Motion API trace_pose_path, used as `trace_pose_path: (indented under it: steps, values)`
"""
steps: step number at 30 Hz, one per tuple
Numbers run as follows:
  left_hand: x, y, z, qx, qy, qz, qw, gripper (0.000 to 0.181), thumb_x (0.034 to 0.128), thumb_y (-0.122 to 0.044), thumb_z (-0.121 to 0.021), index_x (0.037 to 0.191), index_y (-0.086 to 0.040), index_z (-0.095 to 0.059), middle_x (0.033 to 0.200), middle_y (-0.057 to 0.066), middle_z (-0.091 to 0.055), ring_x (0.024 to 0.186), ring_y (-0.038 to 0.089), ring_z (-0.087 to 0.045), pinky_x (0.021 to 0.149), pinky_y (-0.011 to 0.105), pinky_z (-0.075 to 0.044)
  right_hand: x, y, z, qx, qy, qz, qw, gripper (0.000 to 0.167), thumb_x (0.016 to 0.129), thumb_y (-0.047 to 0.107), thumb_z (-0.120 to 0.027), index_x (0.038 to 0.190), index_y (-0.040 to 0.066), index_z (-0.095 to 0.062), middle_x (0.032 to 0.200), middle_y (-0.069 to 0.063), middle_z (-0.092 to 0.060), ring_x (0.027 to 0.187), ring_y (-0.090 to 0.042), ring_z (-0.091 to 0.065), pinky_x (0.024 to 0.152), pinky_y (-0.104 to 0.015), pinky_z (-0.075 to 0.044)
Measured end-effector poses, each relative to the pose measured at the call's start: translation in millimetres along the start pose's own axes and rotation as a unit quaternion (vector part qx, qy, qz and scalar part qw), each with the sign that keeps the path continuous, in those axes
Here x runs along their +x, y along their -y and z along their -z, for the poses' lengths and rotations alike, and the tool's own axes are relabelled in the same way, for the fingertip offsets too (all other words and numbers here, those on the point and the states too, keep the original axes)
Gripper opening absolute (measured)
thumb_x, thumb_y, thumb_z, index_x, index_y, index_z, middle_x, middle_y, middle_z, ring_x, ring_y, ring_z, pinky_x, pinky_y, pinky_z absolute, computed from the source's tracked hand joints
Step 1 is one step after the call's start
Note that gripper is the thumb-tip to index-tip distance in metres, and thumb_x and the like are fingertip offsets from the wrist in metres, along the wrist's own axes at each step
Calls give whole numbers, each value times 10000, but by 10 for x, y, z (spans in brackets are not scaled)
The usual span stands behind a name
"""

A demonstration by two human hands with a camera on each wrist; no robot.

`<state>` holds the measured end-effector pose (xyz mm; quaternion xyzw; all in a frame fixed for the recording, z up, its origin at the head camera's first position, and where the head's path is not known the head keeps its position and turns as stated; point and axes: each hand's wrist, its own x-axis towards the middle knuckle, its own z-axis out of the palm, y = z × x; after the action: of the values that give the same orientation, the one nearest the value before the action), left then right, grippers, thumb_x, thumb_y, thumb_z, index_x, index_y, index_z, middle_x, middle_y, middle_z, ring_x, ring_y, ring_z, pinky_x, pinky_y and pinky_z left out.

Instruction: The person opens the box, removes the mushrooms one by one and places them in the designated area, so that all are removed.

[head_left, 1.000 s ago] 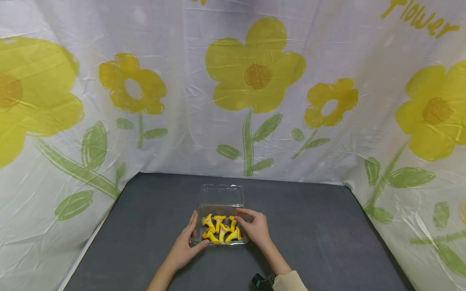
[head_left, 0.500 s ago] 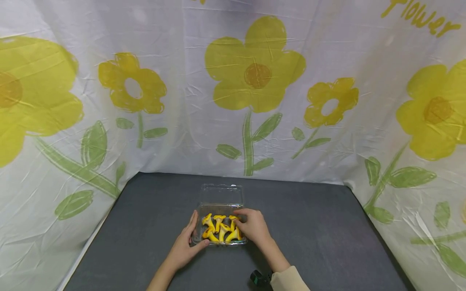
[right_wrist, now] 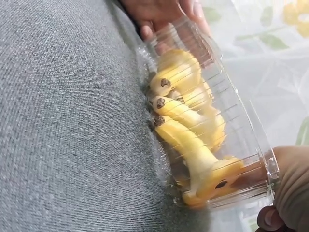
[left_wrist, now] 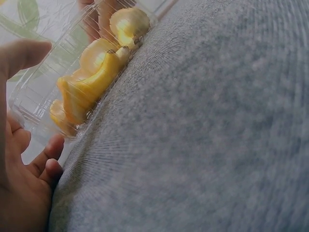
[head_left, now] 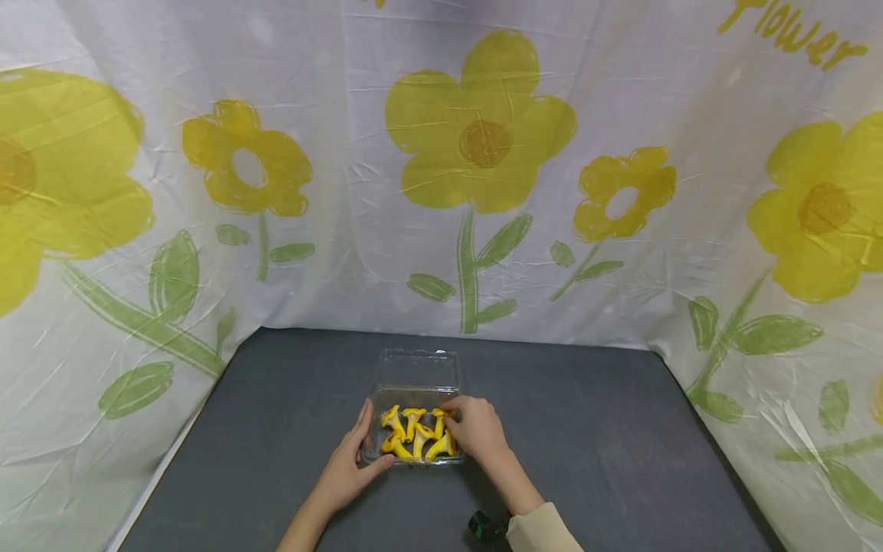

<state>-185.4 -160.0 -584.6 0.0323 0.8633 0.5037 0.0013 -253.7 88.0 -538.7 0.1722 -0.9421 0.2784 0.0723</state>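
Movement over the last second is slight: I see the right hand [head_left: 477, 428] shifted a little further in over the right side of the clear plastic box [head_left: 407, 398], its fingers bent down at the back-right yellow mushroom [head_left: 439, 424]; whether they pinch it or merely touch it, I cannot tell. The left hand [head_left: 350, 464] stays put, fingers extended along the box's left wall, thumb at the front corner. The lid [head_left: 419, 371] remains folded back. I can read "Flower" in yellow lettering [head_left: 805, 37] on the white cloth [head_left: 352, 253]. The other mushrooms [head_left: 422, 442] lie inside, between both hands, the box resting on the dark surface [head_left: 586, 429]
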Motion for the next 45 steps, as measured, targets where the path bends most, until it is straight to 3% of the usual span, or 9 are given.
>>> trace_pose_path:
  steps: [4, 7, 14, 21, 23, 26, 30, 39, 45]
  values:
    - [1, -2, 13, 7, 18, 31, 10000, 1065, 916, -418, -836, 1721, -182, -179, 964, 14, -474, 760, 136, -361, 696, 270, -341, -5, 4, -2, -79, -102, 94, 9999, 136, 913, 86, -835, 1034, 140, -864, 1042, -33, -813, 785, -165, -739, 541, -233, -450]
    - [8, 4, 15, 14, 33, 45, 10000, 1068, 917, -425, -835, 1722, -186, -174, 941, 1, -448, 759, 139, -359, 696, 270, -341, -10, 3, 1, -131, -168, 135, 9997, 121, 919, 97, -832, 1025, 146, -865, 1045, -24, -812, 831, -189, -756, 570, -240, -476]
    - [9, 19, 18, -88, 65, 19, 9999, 1064, 922, -405, -835, 1722, -186, -170, 946, 6, -453, 746, 135, -355, 685, 267, -341, -16, -15, -6, -90, -444, 302, 9985, 104, 921, 117, -838, 1013, 154, -869, 1019, -20, -816, 736, -141, -721, 552, -230, -438]
    - [-20, 38, 35, -104, 127, 39, 9999, 1072, 918, -407, -838, 1723, -191, -164, 936, 11, -441, 734, 131, -350, 682, 267, -341, -77, -28, -42, 121, -764, 328, 9965, 117, 916, 99, -839, 1025, 133, -863, 1000, -31, -816, 805, -174, -756, 617, -288, -537]
    - [-20, 42, 32, -101, 109, 25, 9999, 1071, 918, -405, -838, 1722, -187, -166, 941, 9, -444, 738, 128, -352, 684, 267, -341, -77, -39, -46, 261, -803, 274, 9961, 126, 921, 99, -835, 1039, 132, -860, 1000, -38, -815, 686, -112, -692, 556, -252, -480]
    - [-14, 44, 25, -85, 72, -19, 9999, 1068, 919, -399, -839, 1720, -172, -170, 947, 3, -456, 747, 123, -358, 691, 265, -344, -64, -55, -41, 437, -838, 209, 9953, 134, 928, 98, -828, 1054, 129, -858, 998, -52, -813, 476, -5, -436, 469, -201, -328]
    - [5, 44, 16, -88, 24, -75, 9999, 1066, 921, -384, -840, 1720, -175, -167, 975, 6, -475, 754, 128, -362, 698, 265, -348, -25, -65, -5, 684, -935, 229, 9930, 138, 928, 102, -829, 1061, 124, -858, 1002, -68, -814, 389, 40, -160, 422, -177, -235]
    - [20, 21, 24, -64, 13, -49, 10000, 1070, 921, -379, -841, 1723, -181, -161, 975, 24, -470, 743, 145, -354, 684, 270, -341, 35, -38, 96, 1402, -974, 207, 9851, 149, 941, 97, -815, 1084, 103, -853, 1044, -91, -810, 348, 46, -228, 402, -184, -313]
    - [5, 15, 14, -79, 108, 25, 9999, 1073, 924, -384, -839, 1724, -180, -153, 1104, 24, -530, 765, 144, -361, 694, 269, -347, 24, -86, 115, 1610, -1106, 154, 9806, 148, 936, 104, -821, 1080, 107, -855, 1032, -87, -812, 338, 59, -238, 397, -186, -320]
